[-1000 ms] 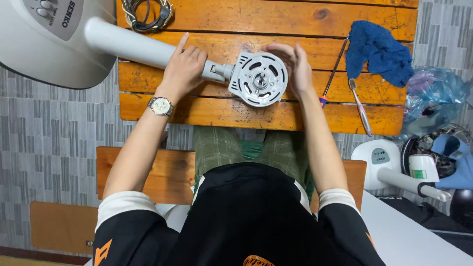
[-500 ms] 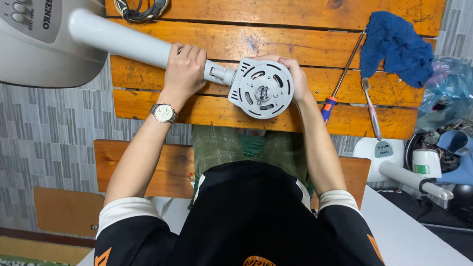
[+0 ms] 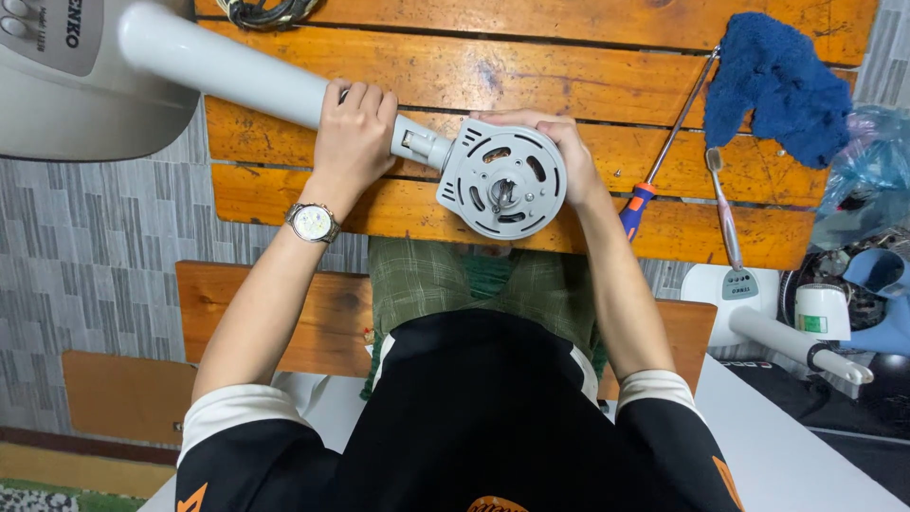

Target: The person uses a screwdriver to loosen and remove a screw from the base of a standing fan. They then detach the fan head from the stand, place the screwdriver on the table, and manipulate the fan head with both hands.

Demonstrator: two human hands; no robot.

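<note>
A grey fan stand lies across a wooden slatted table (image 3: 607, 57). Its white pole (image 3: 227, 71) runs from the base (image 3: 66, 85) at top left to a round grey motor housing (image 3: 502, 180) with slots and a centre shaft. My left hand (image 3: 355, 133), with a wristwatch, is wrapped around the pole close to the joint. My right hand (image 3: 573, 156) curls around the housing's right rim. The housing rests near the table's front edge, face up.
A screwdriver (image 3: 664, 156) with an orange and blue handle and a toothbrush (image 3: 725, 209) lie right of the housing. A blue cloth (image 3: 777, 81) sits at top right. A coiled cable (image 3: 261, 11) lies at the top. Another fan stand (image 3: 787, 322) lies at the lower right.
My left hand has shut around the pole, where a second ago its fingers were spread. The view has shifted so the fan sits lower and closer.
</note>
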